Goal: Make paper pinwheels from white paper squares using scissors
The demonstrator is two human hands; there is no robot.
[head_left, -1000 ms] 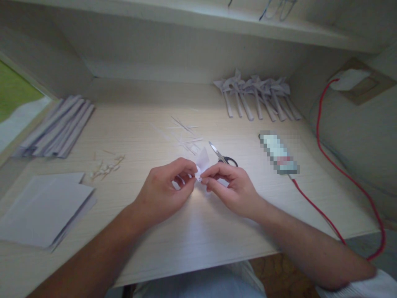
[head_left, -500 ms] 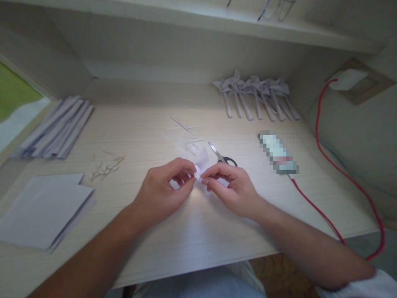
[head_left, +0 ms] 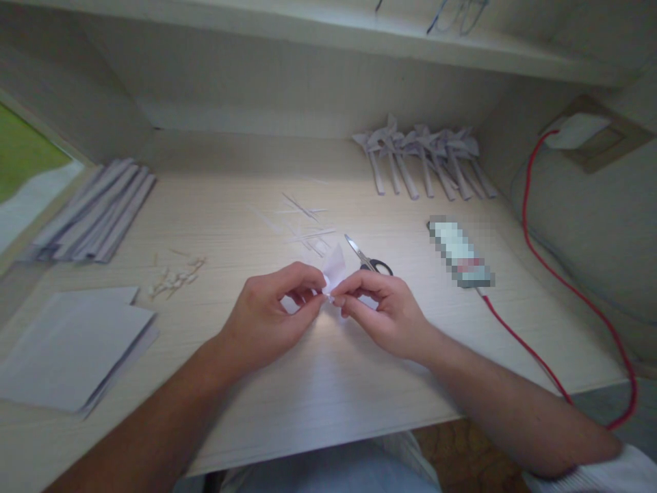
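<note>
A small folded piece of white paper (head_left: 335, 268) is pinched between both hands just above the middle of the light wooden desk (head_left: 328, 383). My left hand (head_left: 272, 318) grips its left side with thumb and forefinger. My right hand (head_left: 382, 311) pinches its right side, fingertips touching the left hand's. Part of the paper is hidden behind the fingers. Small scissors (head_left: 367, 260) lie on the desk just behind my right hand.
Thin paper slivers (head_left: 308, 222) lie behind the hands. Finished paper pinwheels (head_left: 423, 157) lie in a row at the back right. Folded paper strips (head_left: 97, 209) and square sheets (head_left: 72, 346) are at the left, small bits (head_left: 177, 277) nearby. A blurred device (head_left: 460, 252) has a red cable (head_left: 534, 356).
</note>
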